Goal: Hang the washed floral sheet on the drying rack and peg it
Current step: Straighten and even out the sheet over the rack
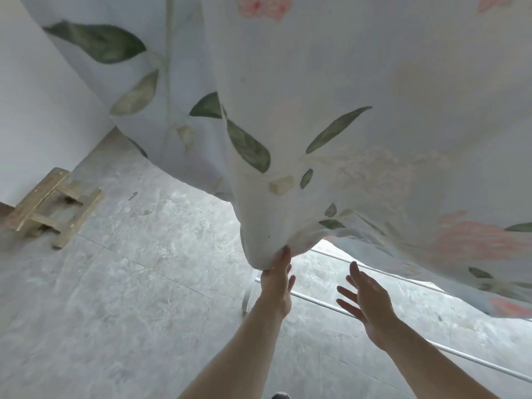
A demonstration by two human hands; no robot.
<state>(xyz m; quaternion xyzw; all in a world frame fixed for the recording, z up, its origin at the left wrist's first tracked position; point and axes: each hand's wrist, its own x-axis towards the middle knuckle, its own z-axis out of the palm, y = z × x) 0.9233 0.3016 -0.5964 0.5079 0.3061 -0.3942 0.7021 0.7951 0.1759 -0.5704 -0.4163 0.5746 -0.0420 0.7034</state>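
Note:
The floral sheet [331, 90], white with green leaves and pink flowers, hangs down over most of the upper view. My left hand [278, 283] pinches its lowest hanging corner between thumb and fingers. My right hand [364, 303] hovers just right of it with fingers spread, holding nothing and clear of the cloth. Thin white bars of the drying rack [325, 303] run beneath both hands toward the right, partly hidden by the sheet. No pegs are in sight.
Grey marbled floor tiles [129, 283] fill the lower left. A small wooden stool [53, 205] lies on its side against the white wall [34, 110] at the left. A shoe tip [280, 395] shows at the bottom edge.

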